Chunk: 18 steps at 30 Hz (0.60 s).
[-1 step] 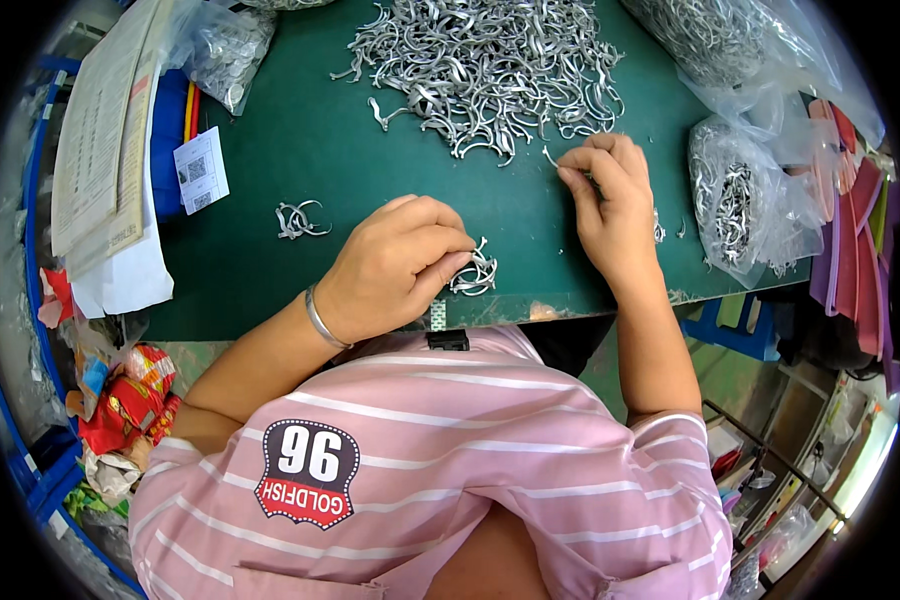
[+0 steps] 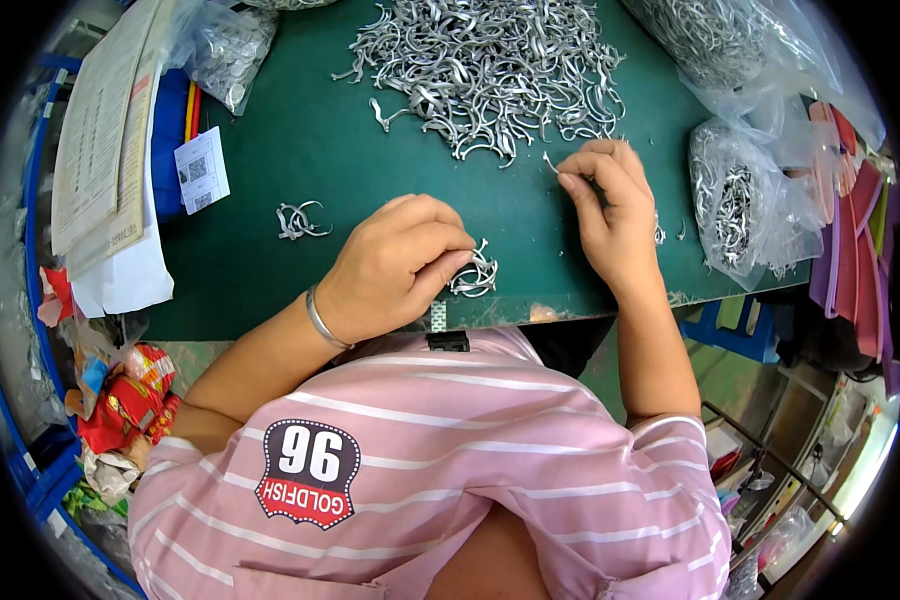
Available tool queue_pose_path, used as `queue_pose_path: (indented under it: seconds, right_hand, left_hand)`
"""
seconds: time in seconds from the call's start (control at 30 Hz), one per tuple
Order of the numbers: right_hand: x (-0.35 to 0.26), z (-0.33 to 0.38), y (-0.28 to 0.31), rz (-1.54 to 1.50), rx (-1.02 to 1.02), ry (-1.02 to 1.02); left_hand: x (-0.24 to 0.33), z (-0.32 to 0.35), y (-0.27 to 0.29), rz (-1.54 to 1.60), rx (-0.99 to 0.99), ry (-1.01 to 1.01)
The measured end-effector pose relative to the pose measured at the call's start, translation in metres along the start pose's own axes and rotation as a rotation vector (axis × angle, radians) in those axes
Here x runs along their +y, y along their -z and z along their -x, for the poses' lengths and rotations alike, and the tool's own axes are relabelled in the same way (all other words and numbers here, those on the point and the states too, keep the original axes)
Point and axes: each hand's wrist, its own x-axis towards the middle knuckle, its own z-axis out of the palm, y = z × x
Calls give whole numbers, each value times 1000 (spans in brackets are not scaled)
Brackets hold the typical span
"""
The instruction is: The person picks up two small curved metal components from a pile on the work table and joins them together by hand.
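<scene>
My right hand (image 2: 615, 205) is closed in a pinch on a small curved silvery metal piece (image 2: 549, 161), whose thin end sticks out past the fingertips toward the heap. In front of it lies a big heap of curved silvery metal pieces (image 2: 490, 75) on the green tabletop (image 2: 260, 270). My left hand (image 2: 400, 255), with a metal bangle at the wrist, has thumb and fingers pressed together. Its fingertips touch or hover at a small cluster of the same pieces (image 2: 476, 275) near the table's front edge; what they hold, if anything, is hidden.
A few loose curved pieces (image 2: 301, 220) lie left of my left hand. Clear plastic bags of metal parts (image 2: 735, 200) stand at the right, and another bag (image 2: 232, 55) lies at the far left. Papers (image 2: 105, 150) and a blue bin (image 2: 168, 140) line the left edge.
</scene>
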Motion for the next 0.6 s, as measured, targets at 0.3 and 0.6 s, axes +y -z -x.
queue_pose_path:
  seconds: [0.3,0.6]
  right_hand:
    - [-44,22,-1,-992,-447,-574]
    - [-15,5,4,133,48,-148]
  left_hand:
    - [11,-3,-4,127,166,25]
    - [10,6,-5,731,136,438]
